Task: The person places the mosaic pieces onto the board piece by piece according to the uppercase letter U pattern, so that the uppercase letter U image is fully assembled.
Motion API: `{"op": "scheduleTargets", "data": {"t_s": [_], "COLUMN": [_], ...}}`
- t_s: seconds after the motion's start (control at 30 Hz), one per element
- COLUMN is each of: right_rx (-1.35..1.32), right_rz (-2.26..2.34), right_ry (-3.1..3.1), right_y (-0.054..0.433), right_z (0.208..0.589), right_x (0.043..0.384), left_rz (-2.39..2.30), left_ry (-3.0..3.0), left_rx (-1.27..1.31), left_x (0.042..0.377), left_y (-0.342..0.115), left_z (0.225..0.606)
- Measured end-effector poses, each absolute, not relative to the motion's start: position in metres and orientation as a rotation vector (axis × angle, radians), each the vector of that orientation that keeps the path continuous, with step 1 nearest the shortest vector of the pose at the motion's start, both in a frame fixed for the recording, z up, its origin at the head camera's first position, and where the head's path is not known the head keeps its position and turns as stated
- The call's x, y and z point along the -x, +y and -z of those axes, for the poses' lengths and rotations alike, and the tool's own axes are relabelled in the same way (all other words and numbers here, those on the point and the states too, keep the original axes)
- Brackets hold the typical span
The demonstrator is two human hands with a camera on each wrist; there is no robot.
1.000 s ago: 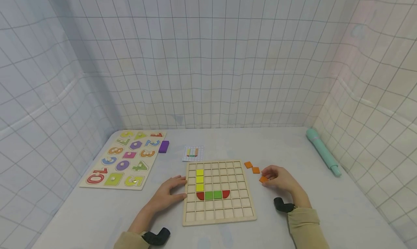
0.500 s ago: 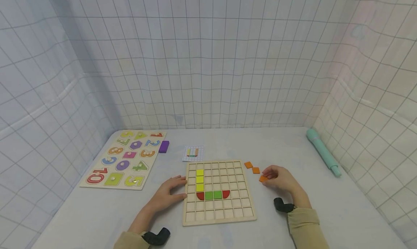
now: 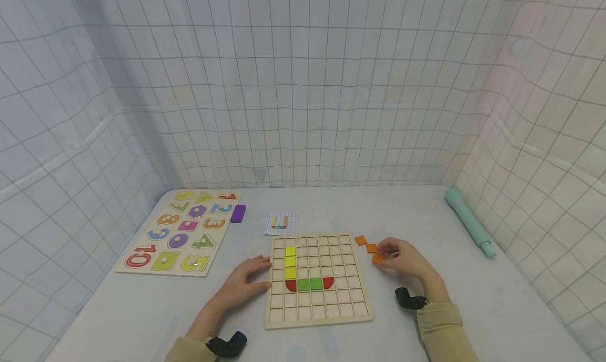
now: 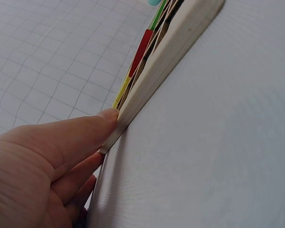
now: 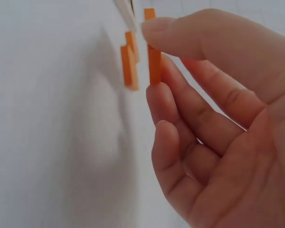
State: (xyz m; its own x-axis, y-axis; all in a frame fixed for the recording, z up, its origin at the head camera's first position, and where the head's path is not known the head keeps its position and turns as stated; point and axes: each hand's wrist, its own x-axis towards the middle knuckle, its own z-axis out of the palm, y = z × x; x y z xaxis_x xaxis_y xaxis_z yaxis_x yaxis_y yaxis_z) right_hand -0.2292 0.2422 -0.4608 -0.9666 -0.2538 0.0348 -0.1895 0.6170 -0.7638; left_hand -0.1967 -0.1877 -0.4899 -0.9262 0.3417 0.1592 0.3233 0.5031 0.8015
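Note:
My right hand (image 3: 404, 258) pinches an orange square tile (image 5: 154, 66) between thumb and fingers. In the right wrist view the tile appears just above the table. Two more orange tiles, one farther (image 3: 361, 240) and one nearer (image 3: 371, 249), lie by the right edge of a wooden grid board (image 3: 318, 326). Resting against the board's left edge, my left hand (image 3: 243, 283) touches it with thumb (image 4: 107, 118) and fingertips. On the board stand a column of yellow tiles (image 3: 290, 261), two green tiles (image 3: 310, 284) and a red rounded piece (image 3: 328, 283) at either end of the green.
A small pattern card (image 3: 280, 223) lies behind the grid board. Farther left are a purple block (image 3: 239, 213) and a number puzzle board (image 3: 142, 270). A folded mint-green umbrella (image 3: 468, 221) lies at the right. Grid-patterned curtains (image 3: 312, 114) surround the table.
My right hand has moved slightly left with the orange tile, closer to the two other orange tiles. The left hand and the grid board have stayed in place.

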Motion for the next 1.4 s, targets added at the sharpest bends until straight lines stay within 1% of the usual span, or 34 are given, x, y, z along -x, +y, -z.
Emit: {"op": "scheduleTargets", "data": {"t_s": [0.33,0.47,0.63,1.0,1.4], "right_rx": [0.558,0.652,0.7,0.835,0.803], "right_rz": [1.365,1.377,1.341,1.318,1.182], "right_ry": [2.737,2.71,2.682,2.544,2.48], "right_y": [0.217,0.203,0.187,0.157,0.135], "right_z": [0.443,0.436,0.432,0.435,0.447], "right_x": [0.234,0.235,0.237,0.244,0.242], "left_rz": [-1.438,-1.434,-1.434,-1.421,-1.418], "left_ry": [2.711,2.706,2.691,2.692,2.704], "left_rx": [-0.638,-0.609,-0.584,-0.579,-0.591], "left_x": [0.198,0.198,0.198,0.198,0.198], "left_y": [-0.189,-0.189,-0.189,-0.188,-0.188], "left_z": [0.493,0.493,0.494,0.491,0.491]}}
